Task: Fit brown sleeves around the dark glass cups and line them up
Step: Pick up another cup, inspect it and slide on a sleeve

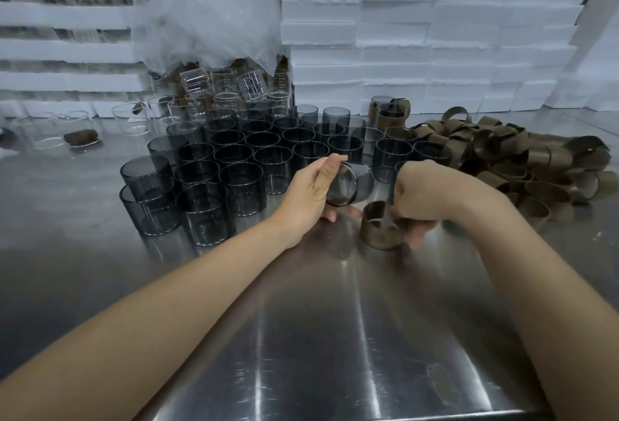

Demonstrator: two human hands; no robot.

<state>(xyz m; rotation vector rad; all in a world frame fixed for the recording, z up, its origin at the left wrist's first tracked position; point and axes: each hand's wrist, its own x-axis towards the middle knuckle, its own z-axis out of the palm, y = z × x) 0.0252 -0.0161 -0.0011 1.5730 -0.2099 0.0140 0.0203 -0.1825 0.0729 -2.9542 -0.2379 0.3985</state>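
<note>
Currently the left hand grips a dark smoky glass cup, thumb on top and fingers curled under it. The cup is lifted and tilted on its side, with its round base turned to the camera. Just beside it the right hand pinches the wall of a brown band-shaped sleeve, which stands upright on the shiny steel table near its middle. The cup is outside the sleeve. The right fingertips are partly hidden behind the sleeve and blurred, so I cannot tell how each one lies.

Behind the hands, many bare dark glass cups stand upright in close rows toward the far edge. Toward the right edge lies a heap of loose brown sleeves, tangled over each other. Near the far edge, two dark cups with sleeves stand together.

At the far left side there are clear glass cups; some carry printed marks, too small to read. A crumpled transparent plastic film hangs over them and hides the back ones. White foam blocks are stacked behind the far edge, cut off at the top.
</note>
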